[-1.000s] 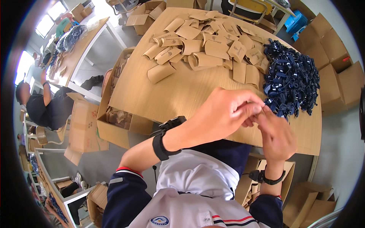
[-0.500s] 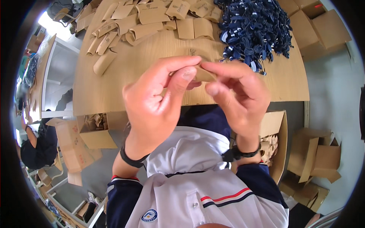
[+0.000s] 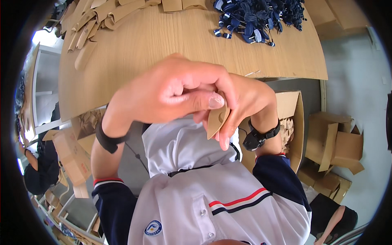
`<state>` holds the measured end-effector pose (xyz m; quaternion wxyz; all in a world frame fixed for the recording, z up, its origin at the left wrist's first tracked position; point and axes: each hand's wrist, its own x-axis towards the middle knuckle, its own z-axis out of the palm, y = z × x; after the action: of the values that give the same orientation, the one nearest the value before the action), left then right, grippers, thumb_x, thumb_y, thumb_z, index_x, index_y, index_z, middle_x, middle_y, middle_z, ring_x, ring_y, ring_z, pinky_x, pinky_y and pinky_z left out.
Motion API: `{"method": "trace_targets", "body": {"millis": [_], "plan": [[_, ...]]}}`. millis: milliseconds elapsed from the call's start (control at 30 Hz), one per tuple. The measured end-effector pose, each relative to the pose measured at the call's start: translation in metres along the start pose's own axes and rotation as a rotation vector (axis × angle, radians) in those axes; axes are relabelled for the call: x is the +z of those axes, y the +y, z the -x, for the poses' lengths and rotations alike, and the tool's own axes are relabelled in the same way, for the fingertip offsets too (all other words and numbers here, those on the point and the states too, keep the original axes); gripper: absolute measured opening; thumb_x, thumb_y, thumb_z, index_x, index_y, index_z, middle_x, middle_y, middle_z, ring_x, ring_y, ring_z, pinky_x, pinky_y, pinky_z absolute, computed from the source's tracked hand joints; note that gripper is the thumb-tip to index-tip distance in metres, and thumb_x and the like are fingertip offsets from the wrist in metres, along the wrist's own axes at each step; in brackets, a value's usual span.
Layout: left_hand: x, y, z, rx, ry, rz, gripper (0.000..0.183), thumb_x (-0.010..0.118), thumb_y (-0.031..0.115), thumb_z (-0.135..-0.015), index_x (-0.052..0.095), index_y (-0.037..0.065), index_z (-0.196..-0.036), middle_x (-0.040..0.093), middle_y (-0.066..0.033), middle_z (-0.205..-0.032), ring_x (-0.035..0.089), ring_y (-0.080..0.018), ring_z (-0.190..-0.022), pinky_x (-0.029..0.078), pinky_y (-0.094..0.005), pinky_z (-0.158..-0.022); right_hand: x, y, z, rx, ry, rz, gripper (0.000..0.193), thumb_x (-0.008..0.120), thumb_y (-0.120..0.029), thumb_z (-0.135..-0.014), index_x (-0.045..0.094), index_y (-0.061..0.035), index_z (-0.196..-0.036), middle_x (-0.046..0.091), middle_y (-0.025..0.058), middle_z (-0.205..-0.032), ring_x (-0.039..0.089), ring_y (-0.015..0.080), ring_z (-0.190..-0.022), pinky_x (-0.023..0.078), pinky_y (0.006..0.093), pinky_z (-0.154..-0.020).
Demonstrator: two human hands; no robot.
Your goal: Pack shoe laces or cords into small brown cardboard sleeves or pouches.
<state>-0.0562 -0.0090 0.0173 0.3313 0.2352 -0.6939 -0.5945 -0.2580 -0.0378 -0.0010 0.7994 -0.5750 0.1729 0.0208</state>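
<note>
A small brown cardboard pillow box (image 3: 217, 118) is held between both hands, over the near edge of the table. One end of it faces me, with its curved flap and a small notch in view. My left hand (image 3: 183, 90) closes over the box from the left, its thumb and forefinger pinching the upper part of that end. From the right, my right hand (image 3: 249, 100) grips the box's body, with a fingertip reaching down alongside it. Most of the box is hidden by the hands, so I cannot see whether anything is inside.
Flat brown pillow boxes (image 3: 122, 14) lie heaped at the table's far left. Dark blue corded earphones (image 3: 261, 20) are piled at the far right. Below the wooden table (image 3: 155, 43), an open carton (image 3: 297, 122) of brown pieces stands right. More cartons (image 3: 337, 139) sit beyond; people are at both sides.
My hands have come nearer to me, and the box has turned so its end faces me. My left hand now reaches across over it. The view has shifted, putting the piles farther up.
</note>
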Motion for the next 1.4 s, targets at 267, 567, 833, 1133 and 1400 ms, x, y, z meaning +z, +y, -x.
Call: {"method": "trace_targets", "body": {"millis": [267, 567, 833, 1133, 1400], "plan": [[0.01, -0.003, 0.002, -0.047, 0.103, -0.086, 0.013, 0.058, 0.012, -0.095, 0.066, 0.003, -0.101, 0.064, -0.0032, -0.07, 0.058, -0.0075, -0.055, 0.044, -0.0215, -0.051, -0.005, 0.029, -0.004, -0.44, -0.088, 0.218, 0.04, 0.082, -0.02, -0.077, 0.067, 0.0085, -0.101, 0.069, 0.0163, -0.092, 0.066, 0.0191, -0.082, 0.053, 0.0293, -0.064], [0.035, -0.033, -0.018, 0.485, 0.585, -0.879, 0.033, 0.074, 0.005, -0.079, 0.067, 0.006, -0.111, 0.071, -0.0071, -0.088, 0.065, -0.0193, -0.064, 0.051, -0.0275, -0.058, 0.019, 0.017, -0.01, -0.615, 0.923, -0.677, 0.036, 0.048, -0.033, -0.101, 0.059, -0.001, -0.113, 0.065, 0.008, -0.098, 0.061, 0.0161, -0.09, 0.047, 0.0297, -0.073], [0.056, -0.036, -0.025, 0.402, 0.826, -0.348, 0.017, 0.059, 0.001, -0.094, 0.067, -0.002, -0.109, 0.072, -0.0092, -0.092, 0.064, -0.0101, -0.07, 0.052, -0.0245, -0.061, 0.037, 0.031, -0.011, -0.907, 1.231, -0.001, 0.028, 0.059, -0.016, -0.096, 0.055, 0.0021, -0.117, 0.063, 0.006, -0.084, 0.058, 0.0066, -0.075, 0.043, 0.0191, -0.062], [0.063, -0.039, -0.028, 0.372, 0.889, -0.449, 0.019, 0.056, 0.004, -0.096, 0.067, -0.002, -0.111, 0.071, -0.0085, -0.081, 0.061, -0.0074, -0.068, 0.048, -0.0199, -0.06, 0.035, 0.033, -0.02, -1.121, 1.334, 0.349, 0.013, 0.062, 0.005, -0.089, 0.062, 0.0064, -0.102, 0.068, 0.0094, -0.079, 0.067, 0.0101, -0.065, 0.052, 0.0201, -0.051], [0.055, -0.036, -0.003, 0.071, 0.643, -0.168, 0.042, 0.052, 0.012, -0.099, 0.044, -0.004, -0.137, 0.072, -0.0128, -0.083, 0.068, -0.0149, -0.072, 0.053, -0.0253, -0.07, 0.057, 0.104, 0.173, -0.262, 2.218, 0.225, 0.01, 0.06, -0.007, -0.092, 0.064, 0.0022, -0.092, 0.057, 0.0054, -0.059, 0.046, 0.007, -0.043, 0.033, 0.0196, -0.036]]}}
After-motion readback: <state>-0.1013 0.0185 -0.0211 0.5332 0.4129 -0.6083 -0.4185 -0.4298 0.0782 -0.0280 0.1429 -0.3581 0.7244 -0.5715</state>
